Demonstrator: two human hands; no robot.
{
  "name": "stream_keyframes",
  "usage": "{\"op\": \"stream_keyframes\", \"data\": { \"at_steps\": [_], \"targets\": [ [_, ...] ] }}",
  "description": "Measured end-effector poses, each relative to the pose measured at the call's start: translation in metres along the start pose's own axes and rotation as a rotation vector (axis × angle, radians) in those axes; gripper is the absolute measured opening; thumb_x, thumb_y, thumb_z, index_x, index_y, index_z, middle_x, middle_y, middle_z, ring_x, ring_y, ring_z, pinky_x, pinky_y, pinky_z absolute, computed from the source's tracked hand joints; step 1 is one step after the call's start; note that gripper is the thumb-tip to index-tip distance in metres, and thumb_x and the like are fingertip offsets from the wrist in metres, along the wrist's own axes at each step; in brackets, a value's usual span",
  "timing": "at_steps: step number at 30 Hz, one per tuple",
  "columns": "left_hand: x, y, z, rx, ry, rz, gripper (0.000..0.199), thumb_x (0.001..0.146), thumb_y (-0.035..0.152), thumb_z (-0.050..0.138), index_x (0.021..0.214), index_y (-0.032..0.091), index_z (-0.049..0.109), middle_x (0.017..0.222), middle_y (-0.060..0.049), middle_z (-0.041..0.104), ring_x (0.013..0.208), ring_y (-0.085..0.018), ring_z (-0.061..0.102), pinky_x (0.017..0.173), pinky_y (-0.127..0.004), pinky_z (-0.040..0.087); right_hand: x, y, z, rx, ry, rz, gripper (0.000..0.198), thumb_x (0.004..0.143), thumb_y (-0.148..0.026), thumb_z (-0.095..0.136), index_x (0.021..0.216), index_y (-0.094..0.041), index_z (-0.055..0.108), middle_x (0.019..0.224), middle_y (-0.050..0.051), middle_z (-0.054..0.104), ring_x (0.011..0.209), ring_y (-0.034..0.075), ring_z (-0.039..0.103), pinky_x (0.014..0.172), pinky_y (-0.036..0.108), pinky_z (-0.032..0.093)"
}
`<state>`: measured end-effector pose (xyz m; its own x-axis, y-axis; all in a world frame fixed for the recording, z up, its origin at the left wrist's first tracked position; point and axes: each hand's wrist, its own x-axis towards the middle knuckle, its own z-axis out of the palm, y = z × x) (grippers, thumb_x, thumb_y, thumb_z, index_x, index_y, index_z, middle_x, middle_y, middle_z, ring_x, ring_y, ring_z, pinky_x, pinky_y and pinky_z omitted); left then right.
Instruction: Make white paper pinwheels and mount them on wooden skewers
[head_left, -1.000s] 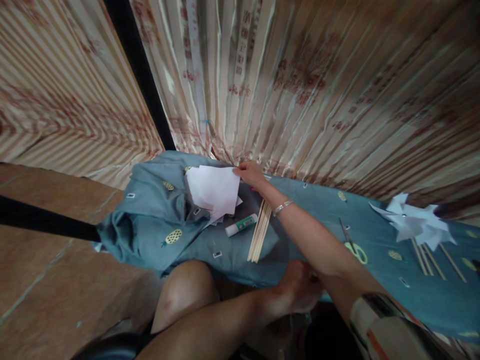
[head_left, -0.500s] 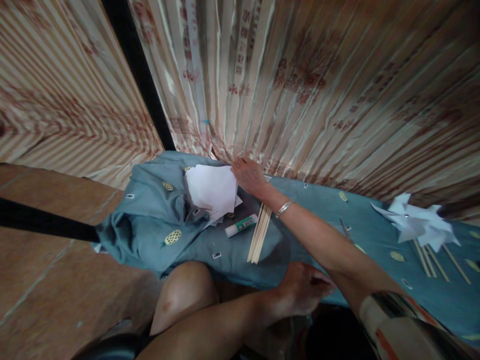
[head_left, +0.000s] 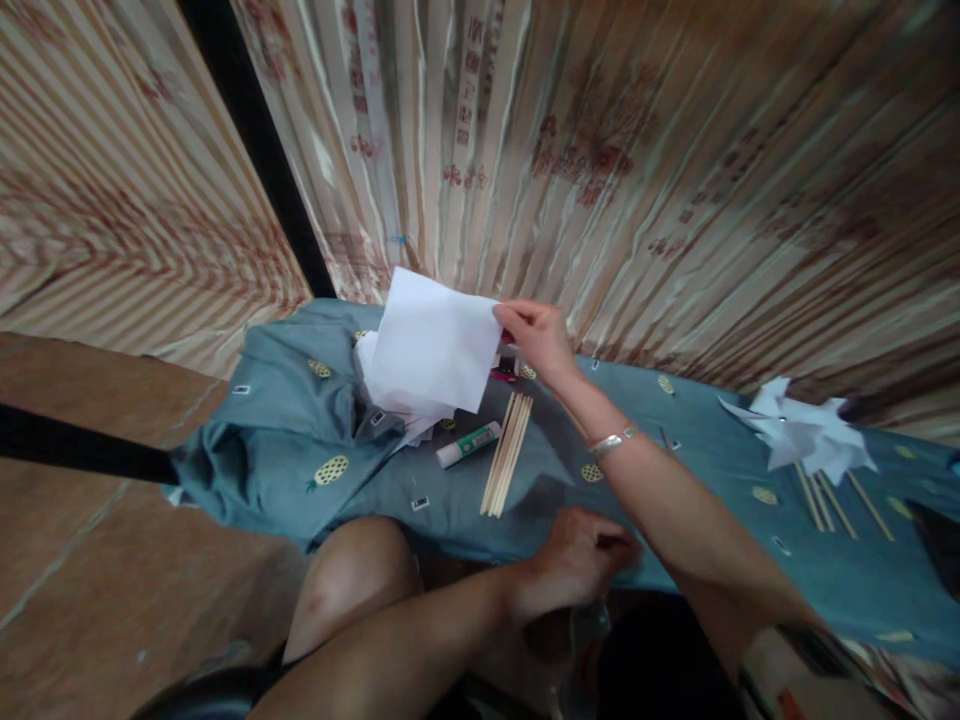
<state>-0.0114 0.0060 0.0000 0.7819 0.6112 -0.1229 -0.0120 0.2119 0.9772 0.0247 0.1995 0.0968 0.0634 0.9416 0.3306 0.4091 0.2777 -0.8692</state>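
My right hand (head_left: 536, 335), with a silver bangle on its wrist, pinches the right edge of a square white paper sheet (head_left: 439, 340). The sheet is raised and tilted over a pile of white paper (head_left: 365, 365), mostly covering it. Just below the sheet lie a green-and-white glue stick (head_left: 469, 444) and a bundle of thin wooden sticks (head_left: 507, 455). My left hand (head_left: 581, 560) rests low near the front edge of the cloth, fingers curled in, and nothing shows in it. Partly behind the sheet's right side is a small dark and pink object (head_left: 505, 367).
Blue-grey cloth with pineapples (head_left: 450, 525) covers the long surface. White paper pinwheels on sticks (head_left: 810, 430) lie at the right. A patterned curtain (head_left: 600, 200) hangs behind, and a dark post (head_left: 259, 150) stands at the left. A dark object (head_left: 934, 545) shows at the right edge.
My right hand has lifted a white sheet from the pile, uncovering the small dark and pink object. The left hand remains low and curled. The view has shifted slightly.
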Motion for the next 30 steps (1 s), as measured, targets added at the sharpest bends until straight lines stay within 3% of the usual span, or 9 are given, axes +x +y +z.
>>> {"op": "stream_keyframes", "data": {
  "at_steps": [5, 8, 11, 15, 18, 20, 22, 26, 30],
  "targets": [
    [-0.005, 0.018, -0.010, 0.103, 0.073, 0.004, 0.017, 0.079, 0.016, 0.063, 0.089, 0.014, 0.076, 0.084, -0.006, 0.073, 0.077, -0.018, 0.064, 0.074, -0.028, 0.049, -0.053, 0.024, -0.090, 0.062, 0.309, 0.188, 0.029, 0.070, -0.044, 0.066, 0.081, -0.018, 0.072, 0.067, 0.000, 0.066, 0.056, 0.012, 0.054, 0.056, 0.027, 0.046],
    [-0.012, 0.033, -0.018, 0.453, 0.029, 0.160, 0.017, 0.085, 0.017, 0.059, 0.089, 0.016, 0.076, 0.085, -0.006, 0.072, 0.081, -0.018, 0.063, 0.078, -0.028, 0.049, -0.101, 0.049, -0.136, 0.046, 0.452, 0.335, 0.031, 0.062, -0.045, 0.071, 0.079, -0.019, 0.072, 0.068, 0.002, 0.069, 0.056, 0.013, 0.055, 0.055, 0.027, 0.046],
    [-0.021, 0.042, -0.023, 0.719, -0.065, 0.352, 0.020, 0.090, 0.019, 0.054, 0.089, 0.016, 0.073, 0.083, -0.005, 0.070, 0.080, -0.017, 0.063, 0.077, -0.028, 0.050, -0.144, 0.071, -0.163, 0.010, 0.493, 0.435, 0.033, 0.061, -0.048, 0.070, 0.075, -0.018, 0.071, 0.062, 0.001, 0.067, 0.051, 0.012, 0.052, 0.052, 0.026, 0.044],
    [-0.029, 0.040, -0.028, 0.951, -0.041, 0.531, 0.017, 0.090, 0.024, 0.056, 0.100, 0.018, 0.068, 0.093, -0.007, 0.068, 0.089, -0.020, 0.062, 0.082, -0.034, 0.051, -0.179, 0.088, -0.175, -0.011, 0.452, 0.521, 0.036, 0.060, -0.053, 0.069, 0.070, -0.018, 0.071, 0.055, 0.000, 0.064, 0.046, 0.011, 0.051, 0.046, 0.025, 0.043],
    [-0.026, 0.034, -0.035, 1.104, 0.029, 0.582, 0.044, 0.086, 0.026, 0.062, 0.129, 0.018, 0.053, 0.118, -0.013, 0.062, 0.111, -0.028, 0.056, 0.093, -0.045, 0.047, -0.195, 0.095, -0.177, -0.003, 0.386, 0.576, 0.039, 0.060, -0.055, 0.067, 0.069, -0.017, 0.071, 0.053, 0.000, 0.063, 0.045, 0.011, 0.052, 0.045, 0.024, 0.045],
    [-0.020, 0.030, -0.041, 1.162, 0.048, 0.603, 0.055, 0.086, 0.031, 0.063, 0.135, 0.017, 0.045, 0.130, -0.016, 0.055, 0.119, -0.031, 0.050, 0.097, -0.049, 0.045, -0.205, 0.097, -0.178, 0.001, 0.335, 0.605, 0.041, 0.062, -0.056, 0.066, 0.071, -0.016, 0.071, 0.051, 0.000, 0.061, 0.044, 0.010, 0.052, 0.044, 0.024, 0.045],
    [-0.012, 0.027, -0.046, 1.207, 0.043, 0.604, 0.054, 0.087, 0.033, 0.061, 0.135, 0.014, 0.045, 0.130, -0.017, 0.055, 0.119, -0.031, 0.050, 0.097, -0.050, 0.044, -0.214, 0.098, -0.179, -0.001, 0.279, 0.628, 0.042, 0.065, -0.055, 0.065, 0.074, -0.015, 0.071, 0.049, -0.001, 0.060, 0.042, 0.010, 0.051, 0.043, 0.024, 0.045],
    [0.001, 0.025, -0.051, 1.289, 0.006, 0.559, 0.031, 0.092, 0.024, 0.052, 0.119, 0.012, 0.058, 0.115, -0.014, 0.065, 0.109, -0.029, 0.056, 0.091, -0.048, 0.048, -0.225, 0.094, -0.184, -0.038, 0.176, 0.656, 0.036, 0.072, -0.045, 0.062, 0.087, -0.014, 0.072, 0.054, 0.001, 0.064, 0.044, 0.013, 0.055, 0.048, 0.027, 0.049],
    [0.003, 0.024, -0.053, 1.269, -0.018, 0.517, 0.025, 0.093, 0.024, 0.049, 0.110, 0.013, 0.064, 0.107, -0.012, 0.067, 0.101, -0.025, 0.060, 0.089, -0.042, 0.052, -0.229, 0.082, -0.199, -0.392, 0.197, 0.516, 0.033, 0.082, -0.030, 0.056, 0.111, -0.018, 0.067, 0.092, 0.010, 0.074, 0.081, 0.022, 0.069, 0.080, 0.040, 0.054]
  ]
}}
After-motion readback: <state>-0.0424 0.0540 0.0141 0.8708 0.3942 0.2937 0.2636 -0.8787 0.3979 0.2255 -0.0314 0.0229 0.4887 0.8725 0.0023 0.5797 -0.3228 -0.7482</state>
